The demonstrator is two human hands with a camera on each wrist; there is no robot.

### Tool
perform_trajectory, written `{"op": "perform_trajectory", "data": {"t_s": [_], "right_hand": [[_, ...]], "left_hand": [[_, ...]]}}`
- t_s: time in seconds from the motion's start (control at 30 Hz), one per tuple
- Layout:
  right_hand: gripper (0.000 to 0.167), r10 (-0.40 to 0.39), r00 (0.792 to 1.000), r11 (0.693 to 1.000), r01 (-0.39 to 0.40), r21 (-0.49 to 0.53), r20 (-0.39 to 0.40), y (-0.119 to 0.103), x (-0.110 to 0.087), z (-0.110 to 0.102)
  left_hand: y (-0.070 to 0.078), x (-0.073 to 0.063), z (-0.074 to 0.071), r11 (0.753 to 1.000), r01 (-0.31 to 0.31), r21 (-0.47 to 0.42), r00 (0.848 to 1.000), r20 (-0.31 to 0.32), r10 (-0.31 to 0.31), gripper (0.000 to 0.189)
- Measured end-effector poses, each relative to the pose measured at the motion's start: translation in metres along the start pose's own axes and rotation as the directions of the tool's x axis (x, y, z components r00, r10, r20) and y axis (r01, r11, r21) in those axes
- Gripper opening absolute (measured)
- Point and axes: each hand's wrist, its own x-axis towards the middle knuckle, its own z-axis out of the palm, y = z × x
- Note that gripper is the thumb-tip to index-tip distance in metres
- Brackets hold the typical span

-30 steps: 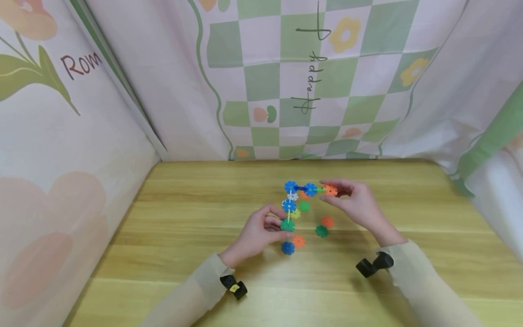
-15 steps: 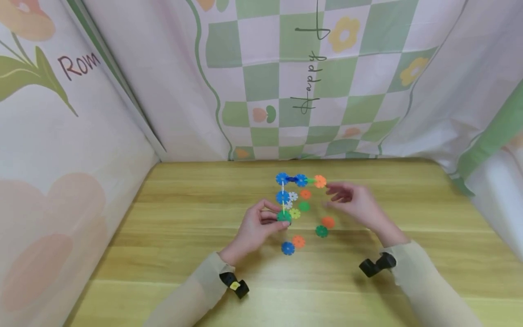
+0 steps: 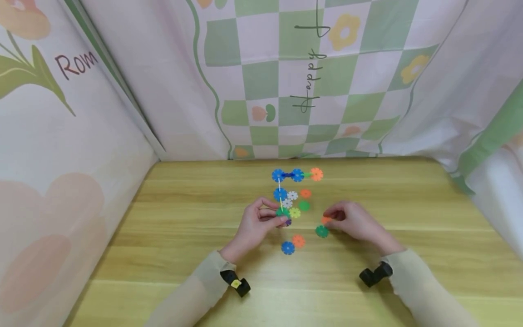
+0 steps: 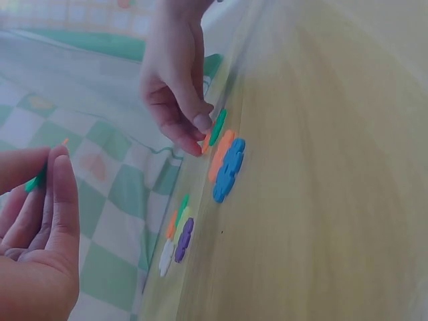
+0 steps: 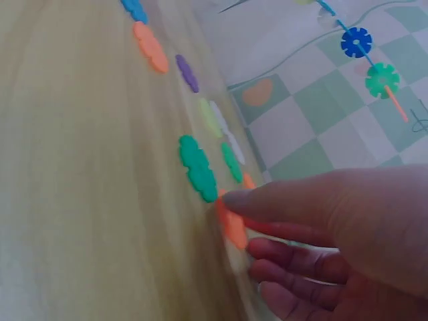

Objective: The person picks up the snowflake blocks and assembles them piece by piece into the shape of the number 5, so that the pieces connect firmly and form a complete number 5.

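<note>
My left hand pinches the green snowflake disc at the near end of a chain of interlocking plastic discs. From there the chain runs up through a blue disc to a far corner, then bends right to an orange end disc. It is held up above the table. At the right, my right hand has thumb and fingers at a loose orange disc, gripping its edge and partly covering it. A dark green disc lies flat beside that one.
Under the chain lie loose white, orange, green, yellow-green and purple discs. Nearer me a blue disc lies by an orange one. Curtains stand behind the wooden table.
My right hand has let go of the chain's orange end and come down and nearer to the loose orange disc. My left hand has carried the chain slightly left and farther away.
</note>
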Motion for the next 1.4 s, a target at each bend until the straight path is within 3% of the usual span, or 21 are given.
{"op": "perform_trajectory", "data": {"t_s": [0.23,0.4,0.63,0.87,1.1,1.4], "right_hand": [[0.022,0.042,0.998,0.998,-0.044,0.039,0.039,0.001,-0.001,-0.003],[0.020,0.033,0.999,0.993,-0.032,0.114,-0.003,-0.007,-0.003,0.000],[0.011,-0.064,0.990,0.967,0.093,0.238,-0.126,-0.036,0.000,0.003],[0.009,-0.111,0.979,0.926,0.165,0.340,-0.173,-0.058,0.002,0.012],[0.011,-0.155,0.963,0.909,0.227,0.349,-0.223,-0.068,0.002,0.020],[0.015,-0.235,0.923,0.897,0.327,0.297,-0.306,-0.073,0.003,0.028]], "left_hand": [[0.000,0.000,-0.001,1.000,-0.012,-0.001,1.000,0.001,0.012,0.026],[-0.001,0.002,-0.001,1.000,-0.013,0.001,1.000,-0.003,0.013,0.025],[-0.003,0.004,-0.001,1.000,-0.021,-0.022,1.000,0.008,0.021,0.021],[-0.005,0.005,0.001,0.999,-0.020,-0.040,1.000,0.023,0.021,0.021],[-0.004,0.005,0.001,0.996,-0.042,-0.077,0.999,0.028,0.045,0.022],[-0.004,0.005,0.004,0.995,-0.019,-0.095,0.999,0.034,0.023,0.019]]}}
